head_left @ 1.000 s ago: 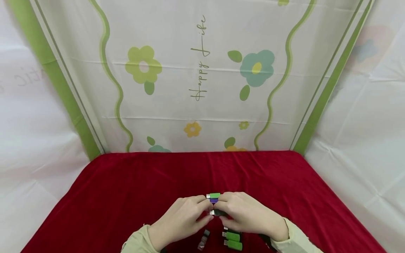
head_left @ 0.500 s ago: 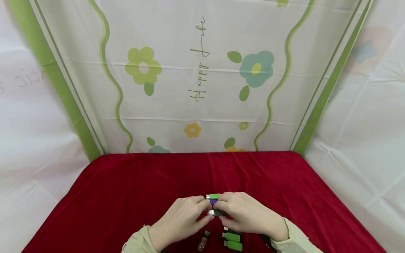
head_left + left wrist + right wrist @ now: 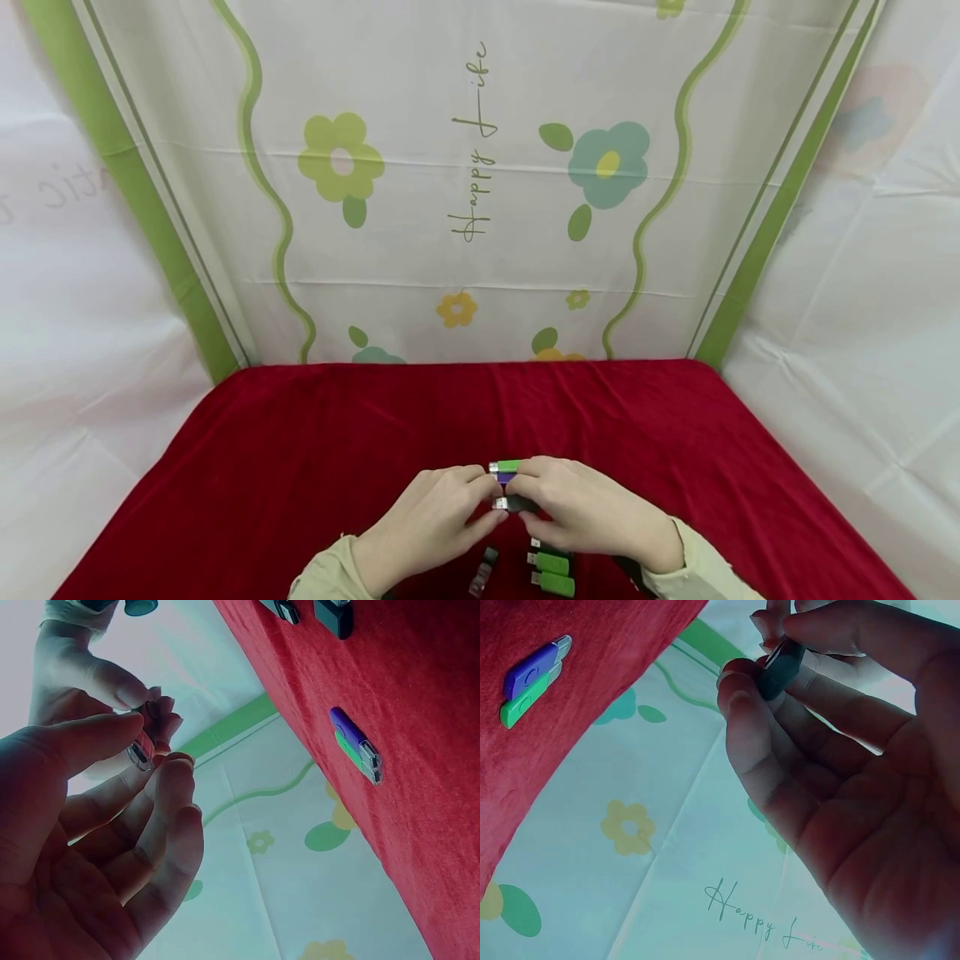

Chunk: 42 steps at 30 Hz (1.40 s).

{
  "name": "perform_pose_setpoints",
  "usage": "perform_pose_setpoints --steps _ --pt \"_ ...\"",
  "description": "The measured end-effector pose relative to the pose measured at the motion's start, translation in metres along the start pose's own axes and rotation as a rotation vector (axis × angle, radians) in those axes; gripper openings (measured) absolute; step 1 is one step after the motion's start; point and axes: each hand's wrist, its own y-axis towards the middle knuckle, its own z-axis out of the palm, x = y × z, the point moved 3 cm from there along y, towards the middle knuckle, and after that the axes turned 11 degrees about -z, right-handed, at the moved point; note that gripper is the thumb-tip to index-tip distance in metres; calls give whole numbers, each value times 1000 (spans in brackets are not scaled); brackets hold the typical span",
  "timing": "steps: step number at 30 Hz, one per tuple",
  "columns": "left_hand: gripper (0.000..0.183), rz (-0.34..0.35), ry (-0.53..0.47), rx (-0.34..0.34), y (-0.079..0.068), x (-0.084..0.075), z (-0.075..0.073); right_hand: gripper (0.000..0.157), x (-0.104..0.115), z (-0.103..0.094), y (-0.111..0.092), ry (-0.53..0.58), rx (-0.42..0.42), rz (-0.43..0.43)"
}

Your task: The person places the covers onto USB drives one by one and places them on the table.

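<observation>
My right hand [image 3: 573,506] pinches a black USB flash drive [image 3: 519,504] by its body, the metal plug pointing left. The thumb and fingertips of my left hand [image 3: 435,512] pinch the clear cap [image 3: 140,756] at the plug end. In the right wrist view, the drive's dark body [image 3: 781,671] shows between thumb and fingers. Just beyond the hands, a green USB flash drive [image 3: 509,466] and a purple USB flash drive [image 3: 531,671] lie side by side on the red cloth, with clear ends over their plugs.
Nearer me, two green USB flash drives [image 3: 552,563] with bare metal plugs lie beside a black one [image 3: 551,547], partly under my right hand. Small clear pieces [image 3: 480,579] with a dark piece [image 3: 490,554] lie left of them. A red cloth [image 3: 360,425] covers the table; printed curtains [image 3: 480,167] surround it.
The black drive's plug end has shifted very slightly left between my left fingertips, and more of its clear tip shows. Both hands otherwise stay almost still.
</observation>
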Motion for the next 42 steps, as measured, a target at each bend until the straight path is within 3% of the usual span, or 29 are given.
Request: perform_pose_setpoints --steps 7,22,35,42 --pt "14 -1 7 -9 0 0 -1 25 -1 1 -1 18 6 37" --pt "14 26 54 -20 1 -2 -4 28 2 -4 0 -16 -50 -74" --pt "17 91 75 -59 -1 -6 -7 29 7 -2 5 -68 -55 -101" --pt "15 54 87 -21 0 1 -3 27 2 0 5 -11 -49 -66"
